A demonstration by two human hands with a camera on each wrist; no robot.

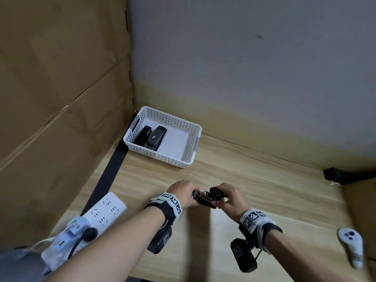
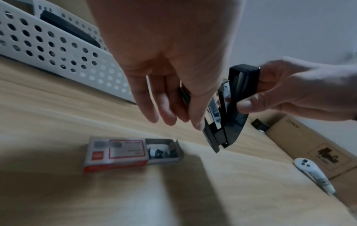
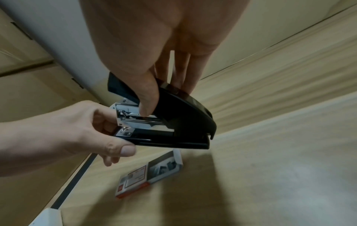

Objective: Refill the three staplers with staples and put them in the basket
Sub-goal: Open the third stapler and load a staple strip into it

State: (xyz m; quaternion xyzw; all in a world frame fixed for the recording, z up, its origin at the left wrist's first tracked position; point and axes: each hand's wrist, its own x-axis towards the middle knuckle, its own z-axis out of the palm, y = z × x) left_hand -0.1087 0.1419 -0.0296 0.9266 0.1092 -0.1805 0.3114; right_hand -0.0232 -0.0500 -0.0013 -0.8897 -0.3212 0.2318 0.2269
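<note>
We hold the third stapler (image 1: pixel 205 197) above the bench (image 1: pixel 264 200), long axis left-right: left hand (image 1: pixel 181 192) pinching its base, right hand (image 1: pixel 232 197) gripping its top, basket (image 1: pixel 162 157) far-left.

White power strip (image 1: pixel 105 208) sits on the desk left of the hands, white controller (image 1: pixel 351 244) and cardboard box (image 2: pixel 313 146) off right.

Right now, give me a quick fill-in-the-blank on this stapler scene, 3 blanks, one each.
1. The white basket already holds ___ black staplers.
2. The third stapler is held above the table by ___ hands, left hand and right hand.
3. The staple box lies on the table with its tray slid ___.

Missing words: two; both; open
</note>
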